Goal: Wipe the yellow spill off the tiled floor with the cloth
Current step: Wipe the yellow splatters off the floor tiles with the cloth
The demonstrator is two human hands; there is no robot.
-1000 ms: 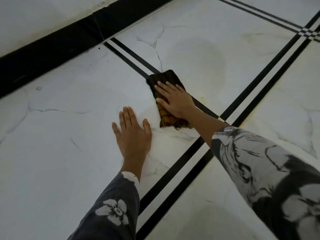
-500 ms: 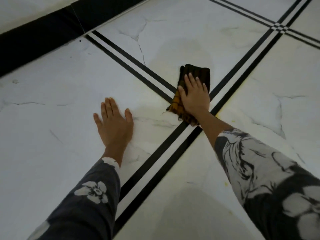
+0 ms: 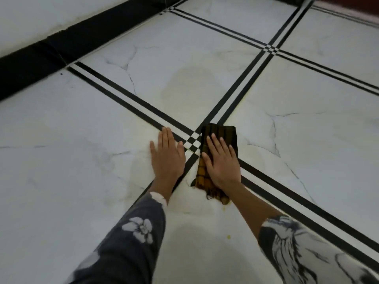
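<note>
A dark folded cloth [image 3: 225,133], stained yellow-orange at its near end, lies on the white marble floor [image 3: 71,160] just right of the crossing of the black tile stripes. My right hand [image 3: 222,162] presses flat on it with straight fingers. My left hand [image 3: 167,155] rests flat on the bare tile beside it, left of the crossing. A faint yellowish smear [image 3: 190,87] shows on the tile beyond the cloth. A small yellow drop [image 3: 228,236] sits on the tile near my right forearm.
A black skirting band [image 3: 51,48] runs along the white wall at the upper left. Double black stripes [image 3: 242,93] divide the floor into large squares. A reddish edge [image 3: 348,3] shows at the top right corner.
My right hand has slid the cloth toward me and to the right, from the far tile across the stripe crossing. My left hand stays flat on the floor, now closer to the crossing.
</note>
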